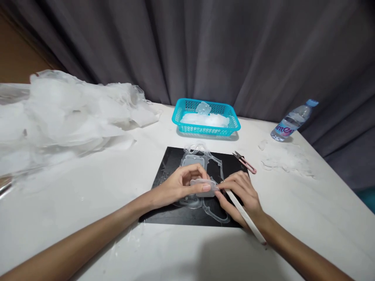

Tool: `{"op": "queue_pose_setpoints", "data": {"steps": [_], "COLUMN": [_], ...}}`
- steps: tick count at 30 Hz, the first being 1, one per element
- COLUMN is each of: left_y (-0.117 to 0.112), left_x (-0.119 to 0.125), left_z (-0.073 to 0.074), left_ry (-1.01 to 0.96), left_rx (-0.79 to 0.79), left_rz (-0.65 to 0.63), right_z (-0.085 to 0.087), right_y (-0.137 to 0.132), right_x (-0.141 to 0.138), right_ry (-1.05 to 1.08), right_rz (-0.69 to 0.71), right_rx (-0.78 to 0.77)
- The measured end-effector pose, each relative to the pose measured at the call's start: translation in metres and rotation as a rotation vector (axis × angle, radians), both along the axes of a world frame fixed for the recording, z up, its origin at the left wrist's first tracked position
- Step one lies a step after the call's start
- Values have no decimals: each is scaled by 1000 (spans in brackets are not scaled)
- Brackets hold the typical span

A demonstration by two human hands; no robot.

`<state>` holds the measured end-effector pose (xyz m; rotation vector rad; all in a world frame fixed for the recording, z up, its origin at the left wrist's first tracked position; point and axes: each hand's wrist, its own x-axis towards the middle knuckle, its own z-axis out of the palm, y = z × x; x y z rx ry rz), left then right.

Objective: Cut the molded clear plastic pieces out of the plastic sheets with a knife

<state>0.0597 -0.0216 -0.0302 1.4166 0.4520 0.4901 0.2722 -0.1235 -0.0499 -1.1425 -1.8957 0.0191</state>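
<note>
Both my left hand (186,181) and my right hand (241,191) are at one small translucent piece (206,194), held above a black mat (187,217). The left pinches it; the right grips a slim white-handled tool (244,214) and touches the piece's edge. Translucent plastic (191,160) lies beneath; a blue basket (205,129) stands beyond the mat.

The background was filled by a dark grey curtain (205,47), hung in deep folds; a brown surface (14,50) was partly shown at the upper left; a white table (322,210) was set before the curtain, its glossy top crossed by a soft shadow (231,255).
</note>
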Motion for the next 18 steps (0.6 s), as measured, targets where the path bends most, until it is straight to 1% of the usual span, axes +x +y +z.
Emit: {"op": "queue_pose_setpoints", "data": {"steps": [4, 7, 9, 11, 13, 15, 16, 18], "left_y": [2, 2, 2, 3, 9, 19, 25, 38], "left_x": [-1, -1, -2, -5, -12, -23, -29, -39], "left_z": [0, -3, -4, -3, 0, 4, 4, 4], "left_ry": [5, 9, 31, 87, 197, 332, 382, 448], "left_rx": [5, 90, 186, 348, 597, 853, 946, 1058], "left_rz": [-5, -18, -19, -15, -39, -77, -79, -92], "right_z": [0, -1, -2, -2, -2, -2, -2, -1], "right_y": [-2, -3, -3, -1, 1, 3, 4, 5], "right_x": [1, 2, 4, 5, 7, 8, 8, 8], "right_ry": [24, 6, -38, -89, -118, -117, -113, -103], "right_rz": [-22, -44, -65, -74, -74, -70, -67, -63], "right_rx": [26, 105, 177, 225, 238, 238, 239, 248]}}
